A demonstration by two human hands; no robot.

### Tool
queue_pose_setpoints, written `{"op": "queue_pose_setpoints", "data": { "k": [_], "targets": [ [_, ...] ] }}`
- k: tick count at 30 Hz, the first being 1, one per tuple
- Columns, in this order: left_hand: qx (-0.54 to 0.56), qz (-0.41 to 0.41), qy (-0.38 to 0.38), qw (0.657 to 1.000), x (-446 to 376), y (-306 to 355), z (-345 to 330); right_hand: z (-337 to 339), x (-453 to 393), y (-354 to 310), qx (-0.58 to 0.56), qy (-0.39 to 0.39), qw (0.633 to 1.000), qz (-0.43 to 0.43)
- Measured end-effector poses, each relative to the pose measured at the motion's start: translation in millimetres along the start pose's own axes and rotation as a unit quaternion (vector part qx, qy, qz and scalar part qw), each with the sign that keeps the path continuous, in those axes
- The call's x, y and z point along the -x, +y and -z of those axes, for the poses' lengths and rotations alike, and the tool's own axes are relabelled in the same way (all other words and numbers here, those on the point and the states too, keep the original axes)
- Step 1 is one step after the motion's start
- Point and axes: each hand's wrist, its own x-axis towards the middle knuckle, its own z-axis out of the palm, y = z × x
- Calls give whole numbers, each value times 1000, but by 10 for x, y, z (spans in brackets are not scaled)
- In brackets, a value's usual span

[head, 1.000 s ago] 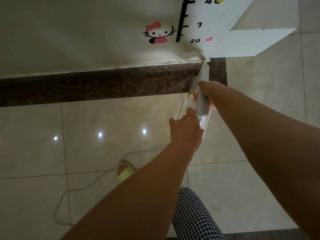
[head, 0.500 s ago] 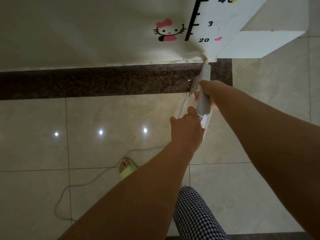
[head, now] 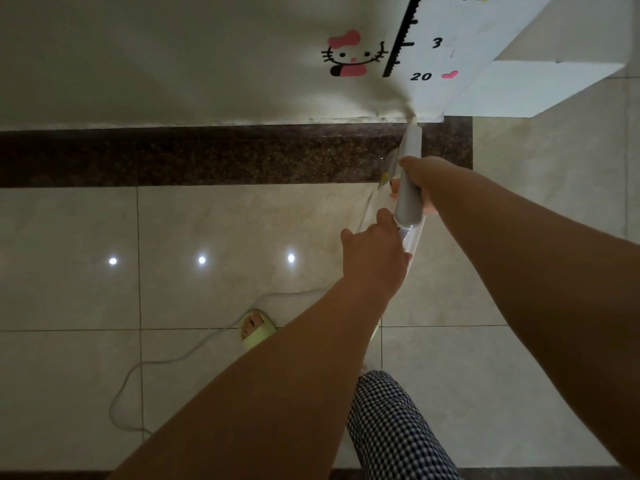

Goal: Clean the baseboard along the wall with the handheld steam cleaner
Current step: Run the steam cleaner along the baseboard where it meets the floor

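Both hands held the steamer (head: 409, 188): the right hand (head: 424, 183) wrapped its smooth grey barrel, the left hand (head: 372, 258) gripped its white rear end. Its nozzle touched the top edge of the dark, speckled baseboard (head: 207, 155), near that strip's right end. The step in hand looked like steaming this edge; next would call for sliding the nozzle along the baseboard.

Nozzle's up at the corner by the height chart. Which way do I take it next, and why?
Probably slide the steam cleaner left along the baseboard. Its tip sits at the top edge near the wall's corner, with only a short dark stretch to its right and the long stretch running left. Both the right hand and left hand grip it.
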Motion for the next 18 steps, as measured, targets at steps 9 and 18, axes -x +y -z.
{"op": "queue_pose_setpoints", "data": {
  "k": [9, 18],
  "targets": [
    [-1, 10, -6, 1000, 24, -64, 7, -73, 5, 23, -1, -1, 1000, 1],
    [5, 11, -1, 1000, 66, -144, 34, -166, 50, 40, 4, -9, 1000, 7]
  ]
}}
